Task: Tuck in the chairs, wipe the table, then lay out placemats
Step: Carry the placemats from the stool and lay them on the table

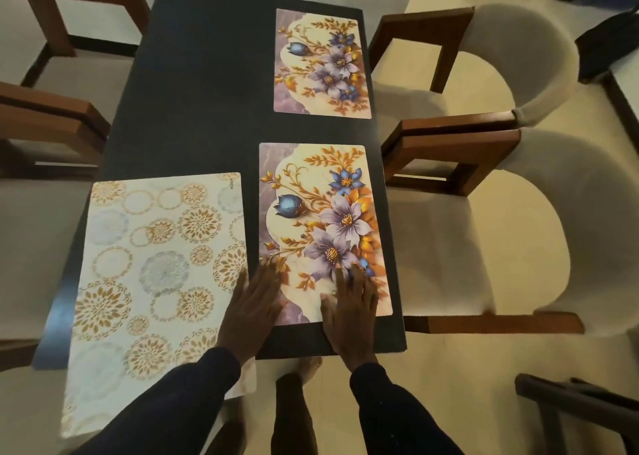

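A dark rectangular table (193, 102) carries three placemats. A floral placemat (321, 64) lies at the far right. A second floral placemat (321, 212) lies at the near right. My left hand (254, 306) rests flat on its near left corner, fingers straight. My right hand (351, 306) presses flat on its near edge, fingers spread. A cream placemat with gold circles (155, 275) lies at the near left, face down or plain side up I cannot tell, and hangs over the table's near edge.
Two cream upholstered chairs with wooden arms (491, 233) (484, 60) stand tucked at the right side. Wooden chair frames (52, 122) stand at the left. A dark chair part (570, 402) sits at the lower right. My legs and feet show below the table edge.
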`<state>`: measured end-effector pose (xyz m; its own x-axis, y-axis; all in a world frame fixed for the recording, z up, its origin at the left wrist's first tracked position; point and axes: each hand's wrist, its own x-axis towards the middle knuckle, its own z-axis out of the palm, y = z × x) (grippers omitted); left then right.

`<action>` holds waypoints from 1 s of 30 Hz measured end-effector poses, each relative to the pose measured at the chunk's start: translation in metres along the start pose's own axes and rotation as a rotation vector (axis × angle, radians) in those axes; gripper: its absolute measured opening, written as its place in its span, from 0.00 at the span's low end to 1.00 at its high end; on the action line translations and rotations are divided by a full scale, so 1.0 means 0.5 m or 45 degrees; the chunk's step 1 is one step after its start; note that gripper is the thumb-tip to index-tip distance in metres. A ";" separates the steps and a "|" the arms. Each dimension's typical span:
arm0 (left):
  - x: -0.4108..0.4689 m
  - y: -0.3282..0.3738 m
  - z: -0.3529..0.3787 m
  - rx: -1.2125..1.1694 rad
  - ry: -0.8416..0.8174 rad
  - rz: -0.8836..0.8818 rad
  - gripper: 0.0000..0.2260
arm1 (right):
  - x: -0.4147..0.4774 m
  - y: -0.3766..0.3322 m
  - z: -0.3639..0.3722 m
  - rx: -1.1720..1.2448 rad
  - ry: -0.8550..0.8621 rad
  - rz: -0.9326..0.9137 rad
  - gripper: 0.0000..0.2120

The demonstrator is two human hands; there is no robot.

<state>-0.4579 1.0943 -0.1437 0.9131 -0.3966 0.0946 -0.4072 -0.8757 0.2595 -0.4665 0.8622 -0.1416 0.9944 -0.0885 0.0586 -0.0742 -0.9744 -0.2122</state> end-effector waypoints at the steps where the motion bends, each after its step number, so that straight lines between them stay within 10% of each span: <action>1: -0.002 0.000 0.004 0.009 0.023 0.011 0.26 | -0.001 -0.001 0.001 0.006 0.002 0.008 0.30; 30: -0.004 -0.003 0.001 -0.116 0.088 -0.007 0.33 | -0.005 0.014 0.021 0.105 0.179 -0.007 0.21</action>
<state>-0.4591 1.0962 -0.1446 0.9159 -0.3691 0.1579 -0.4014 -0.8478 0.3464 -0.4686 0.8579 -0.1537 0.9738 -0.1171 0.1948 -0.0568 -0.9552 -0.2903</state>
